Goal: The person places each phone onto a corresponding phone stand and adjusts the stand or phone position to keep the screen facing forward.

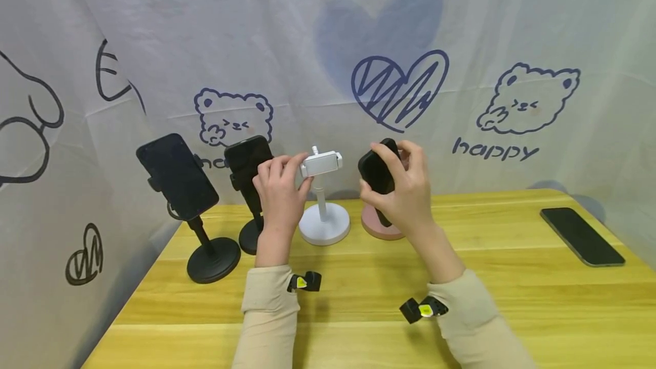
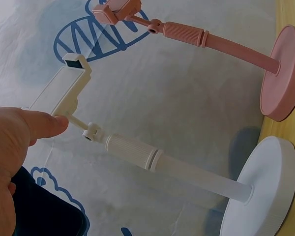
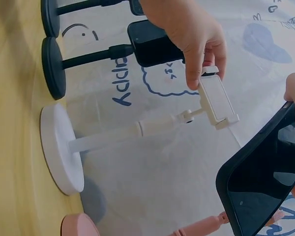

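Note:
My left hand (image 1: 281,195) pinches the left end of the clamp (image 1: 323,164) on a white phone stand, its thumb low on the clamp and fingers on top. That clamp has no phone in it, and the stand's round base (image 1: 325,231) rests on the table. In my right hand (image 1: 407,189) is a black smartphone (image 3: 260,172), gripped by its edges and tilted, to the right of the white clamp. Behind the phone in the head view is a pink phone stand (image 2: 282,73), its upper part mostly hidden there by the hand and phone.
Two black phone stands stand at the left, the outer one bearing a phone (image 1: 179,175) and the inner one another phone (image 1: 247,155). A further smartphone (image 1: 581,236) lies flat at the table's right. A printed curtain (image 1: 318,73) hangs behind the wooden table (image 1: 359,312).

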`<state>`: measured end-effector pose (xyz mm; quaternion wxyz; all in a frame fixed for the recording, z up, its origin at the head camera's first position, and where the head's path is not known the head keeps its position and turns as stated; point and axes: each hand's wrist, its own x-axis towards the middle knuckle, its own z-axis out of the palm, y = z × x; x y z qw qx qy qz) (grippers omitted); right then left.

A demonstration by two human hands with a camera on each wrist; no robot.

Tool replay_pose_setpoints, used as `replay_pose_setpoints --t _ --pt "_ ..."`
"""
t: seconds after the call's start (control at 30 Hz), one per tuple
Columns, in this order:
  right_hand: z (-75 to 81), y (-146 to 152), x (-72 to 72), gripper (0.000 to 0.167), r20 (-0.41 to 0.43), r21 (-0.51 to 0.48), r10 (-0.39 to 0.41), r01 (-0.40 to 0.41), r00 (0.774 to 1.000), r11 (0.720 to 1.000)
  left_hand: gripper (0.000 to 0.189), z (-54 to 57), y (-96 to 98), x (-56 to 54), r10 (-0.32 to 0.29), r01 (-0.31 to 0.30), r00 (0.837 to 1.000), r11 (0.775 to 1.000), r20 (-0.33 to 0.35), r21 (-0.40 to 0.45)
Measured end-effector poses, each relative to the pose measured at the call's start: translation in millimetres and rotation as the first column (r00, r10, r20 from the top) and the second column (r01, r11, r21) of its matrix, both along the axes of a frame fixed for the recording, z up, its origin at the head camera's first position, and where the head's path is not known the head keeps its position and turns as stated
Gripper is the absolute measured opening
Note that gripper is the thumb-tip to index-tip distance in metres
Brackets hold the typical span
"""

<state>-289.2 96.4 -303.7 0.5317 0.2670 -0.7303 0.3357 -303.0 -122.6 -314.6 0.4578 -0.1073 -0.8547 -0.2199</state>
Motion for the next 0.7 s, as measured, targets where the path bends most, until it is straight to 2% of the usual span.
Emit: replay_pose_setpoints --t 0.7 --pt "17.0 -27 -6.6 0.054 0.026 -0.141 0.025 -0.021 0.999 0.990 0.040 -0.1 0.2 1.0 -0.001 0.001 1.000 1.000 -0.011 0.000"
